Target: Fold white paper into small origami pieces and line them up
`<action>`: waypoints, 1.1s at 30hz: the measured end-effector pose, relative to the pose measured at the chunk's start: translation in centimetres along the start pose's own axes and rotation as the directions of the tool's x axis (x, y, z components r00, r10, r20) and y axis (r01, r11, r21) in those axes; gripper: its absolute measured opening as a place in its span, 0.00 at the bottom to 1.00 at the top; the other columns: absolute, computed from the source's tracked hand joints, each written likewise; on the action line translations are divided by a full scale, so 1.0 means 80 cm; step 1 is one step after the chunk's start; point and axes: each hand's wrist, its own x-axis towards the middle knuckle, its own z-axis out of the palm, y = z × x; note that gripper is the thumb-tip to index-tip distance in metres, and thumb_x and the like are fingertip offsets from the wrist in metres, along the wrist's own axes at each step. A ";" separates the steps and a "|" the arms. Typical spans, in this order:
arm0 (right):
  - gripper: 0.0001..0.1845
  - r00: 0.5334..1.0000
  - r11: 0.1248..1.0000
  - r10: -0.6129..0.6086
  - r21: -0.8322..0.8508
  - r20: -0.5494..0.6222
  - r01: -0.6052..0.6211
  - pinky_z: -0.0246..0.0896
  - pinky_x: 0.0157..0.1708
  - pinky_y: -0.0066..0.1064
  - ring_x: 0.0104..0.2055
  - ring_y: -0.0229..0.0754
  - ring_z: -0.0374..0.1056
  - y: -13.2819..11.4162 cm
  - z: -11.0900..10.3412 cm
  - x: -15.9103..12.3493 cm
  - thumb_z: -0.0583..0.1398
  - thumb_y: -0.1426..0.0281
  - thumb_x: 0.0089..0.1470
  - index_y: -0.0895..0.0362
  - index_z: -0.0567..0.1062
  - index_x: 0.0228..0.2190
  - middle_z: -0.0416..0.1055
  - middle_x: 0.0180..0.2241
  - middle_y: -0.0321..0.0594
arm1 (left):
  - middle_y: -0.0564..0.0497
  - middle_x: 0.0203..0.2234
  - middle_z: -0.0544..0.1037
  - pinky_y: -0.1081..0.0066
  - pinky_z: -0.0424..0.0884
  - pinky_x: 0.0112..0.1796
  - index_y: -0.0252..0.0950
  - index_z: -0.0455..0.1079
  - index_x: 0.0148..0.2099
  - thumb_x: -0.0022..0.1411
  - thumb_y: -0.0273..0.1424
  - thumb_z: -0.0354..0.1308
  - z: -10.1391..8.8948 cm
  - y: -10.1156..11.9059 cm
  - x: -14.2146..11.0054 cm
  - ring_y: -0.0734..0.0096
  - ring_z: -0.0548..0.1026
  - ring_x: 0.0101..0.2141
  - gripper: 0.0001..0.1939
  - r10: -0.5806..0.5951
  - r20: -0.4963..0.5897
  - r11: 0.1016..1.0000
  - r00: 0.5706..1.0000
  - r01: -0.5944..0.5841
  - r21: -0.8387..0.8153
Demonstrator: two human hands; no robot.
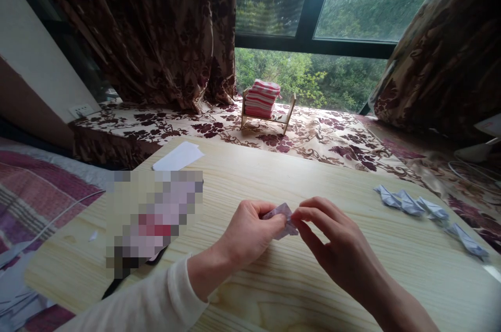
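- Ahead of you, a dark-framed glass window [307, 45] looks onto leafy green trees [284, 76].
- Flanking it, you have a brown floral left curtain [160, 29] and a matching right curtain [434, 55].
- On the cream-and-burgundy floral sill cover [344, 136] before you, a small wooden rack [288, 117] holds stacked pink-and-white striped cloths [260, 100].
- To your left, you see a white wall socket [81, 110], a purple-and-pink striped bedspread [43, 186] and a thin white cable [84, 198].
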 end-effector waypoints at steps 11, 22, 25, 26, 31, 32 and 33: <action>0.05 0.983 0.981 0.183 0.060 0.006 -0.183 0.61 0.30 0.30 0.32 0.39 0.64 -0.005 0.002 -0.002 0.55 0.73 0.59 0.56 0.70 0.30 0.67 0.30 0.39 | 0.55 0.18 0.61 0.74 0.53 0.25 0.29 0.72 0.26 0.56 0.31 0.54 -0.001 -0.002 -0.001 0.77 0.58 0.23 0.12 0.052 0.052 0.998 0.997 -0.054 0.030; 0.08 0.962 0.939 0.273 0.211 0.020 -0.271 0.61 0.29 0.29 0.29 0.37 0.64 -0.010 0.003 0.001 0.55 0.72 0.59 0.56 0.70 0.28 0.68 0.27 0.37 | 0.57 0.17 0.57 0.75 0.50 0.22 0.32 0.64 0.21 0.55 0.35 0.59 0.004 -0.001 -0.003 0.80 0.54 0.21 0.15 0.059 -0.015 0.997 0.998 -0.058 0.048; 0.07 0.952 0.931 0.307 0.203 0.009 -0.303 0.60 0.31 0.30 0.30 0.38 0.64 -0.009 0.003 0.001 0.56 0.71 0.58 0.56 0.70 0.27 0.68 0.27 0.37 | 0.57 0.17 0.59 0.76 0.52 0.23 0.31 0.66 0.21 0.56 0.33 0.58 0.003 -0.002 -0.004 0.80 0.55 0.21 0.14 0.084 -0.021 0.995 0.996 -0.083 0.047; 0.07 0.948 0.930 0.319 0.191 0.009 -0.314 0.60 0.32 0.30 0.31 0.38 0.64 -0.009 0.003 0.000 0.56 0.71 0.58 0.56 0.69 0.27 0.68 0.28 0.37 | 0.57 0.17 0.60 0.76 0.53 0.23 0.31 0.68 0.22 0.56 0.33 0.57 0.003 -0.002 -0.005 0.79 0.56 0.22 0.13 0.091 -0.021 0.995 0.996 -0.089 0.053; 0.07 0.937 0.919 0.347 0.184 0.043 -0.349 0.59 0.33 0.31 0.31 0.38 0.63 -0.011 0.001 0.001 0.56 0.70 0.58 0.56 0.69 0.28 0.67 0.28 0.36 | 0.56 0.18 0.64 0.76 0.56 0.25 0.30 0.72 0.26 0.57 0.30 0.56 0.004 0.000 -0.008 0.78 0.59 0.23 0.11 0.109 -0.017 0.993 0.994 -0.109 0.047; 0.08 0.939 0.919 0.341 0.195 0.048 -0.344 0.59 0.32 0.30 0.31 0.38 0.63 -0.012 0.001 0.001 0.55 0.70 0.59 0.56 0.68 0.27 0.67 0.27 0.36 | 0.56 0.18 0.64 0.76 0.56 0.25 0.30 0.72 0.25 0.56 0.30 0.57 0.005 0.001 -0.008 0.78 0.59 0.23 0.11 0.108 -0.009 0.994 0.994 -0.108 0.034; 0.09 0.941 0.919 0.333 0.206 0.052 -0.336 0.59 0.31 0.30 0.30 0.38 0.63 -0.014 0.001 0.001 0.55 0.70 0.59 0.56 0.68 0.26 0.66 0.27 0.36 | 0.56 0.18 0.65 0.76 0.56 0.25 0.30 0.72 0.24 0.56 0.30 0.57 0.005 0.001 -0.008 0.78 0.59 0.23 0.11 0.106 -0.001 0.994 0.994 -0.106 0.021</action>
